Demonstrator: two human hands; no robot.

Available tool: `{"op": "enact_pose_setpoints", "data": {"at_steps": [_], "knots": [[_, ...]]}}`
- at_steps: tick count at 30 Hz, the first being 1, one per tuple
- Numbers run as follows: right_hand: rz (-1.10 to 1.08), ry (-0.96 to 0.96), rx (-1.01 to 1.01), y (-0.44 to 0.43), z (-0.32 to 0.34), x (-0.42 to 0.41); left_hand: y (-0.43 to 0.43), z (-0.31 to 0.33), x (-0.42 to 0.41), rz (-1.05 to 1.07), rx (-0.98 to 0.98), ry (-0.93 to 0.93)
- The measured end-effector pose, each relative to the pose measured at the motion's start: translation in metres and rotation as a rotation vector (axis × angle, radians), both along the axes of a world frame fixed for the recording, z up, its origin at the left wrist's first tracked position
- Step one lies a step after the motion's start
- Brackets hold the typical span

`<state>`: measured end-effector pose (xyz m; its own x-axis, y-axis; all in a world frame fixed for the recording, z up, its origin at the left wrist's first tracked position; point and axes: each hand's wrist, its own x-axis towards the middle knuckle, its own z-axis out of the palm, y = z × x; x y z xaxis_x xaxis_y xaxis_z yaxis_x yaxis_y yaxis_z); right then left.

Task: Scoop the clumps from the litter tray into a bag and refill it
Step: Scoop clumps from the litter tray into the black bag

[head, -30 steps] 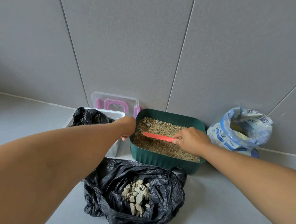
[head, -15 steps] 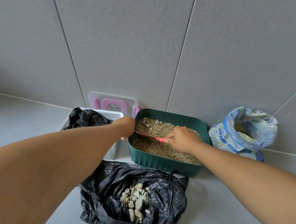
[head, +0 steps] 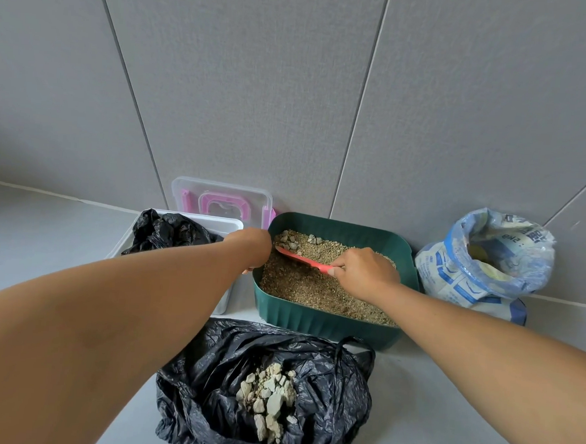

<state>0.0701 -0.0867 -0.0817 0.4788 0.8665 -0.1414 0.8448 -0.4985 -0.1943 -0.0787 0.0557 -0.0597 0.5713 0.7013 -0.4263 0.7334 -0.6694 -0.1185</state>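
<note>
A grey panelled wall (head: pixel 293 84) fills the upper frame above the pale floor (head: pixel 444 420). At lower centre the open black bin bag (head: pixel 325 395) holds a heap of bagged clumps (head: pixel 270 399). Just behind it sits the green litter tray (head: pixel 313 322), filled with tan litter. An open blue-and-white litter sack (head: pixel 459 283) stands at its right, a white tub (head: pixel 229 225) holding crumpled black plastic at its left, and a clear lid (head: pixel 190 195) with pink clips leans on the wall. My left hand (head: pixel 249 246) has its fingers curled over the tray's left rim. My right hand (head: pixel 364 272) has its fingers pinched on the red scoop (head: pixel 303 258), whose blade lies just beside the loose clumps (head: pixel 288 242) in the tray's upper-left corner.
</note>
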Motion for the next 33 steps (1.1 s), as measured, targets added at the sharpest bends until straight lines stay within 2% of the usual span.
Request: {"op": "enact_pose_setpoints", "data": {"at_steps": [13, 33], "knots": [[-0.101, -0.142, 0.023, 0.013, -0.017, -0.007, -0.002, 0.003, 0.001, -0.011, 0.030, -0.055], [-0.250, 0.132, 0.084, 0.012, -0.028, 0.016, 0.008, 0.000, 0.005, -0.063, 0.001, 0.060]]}}
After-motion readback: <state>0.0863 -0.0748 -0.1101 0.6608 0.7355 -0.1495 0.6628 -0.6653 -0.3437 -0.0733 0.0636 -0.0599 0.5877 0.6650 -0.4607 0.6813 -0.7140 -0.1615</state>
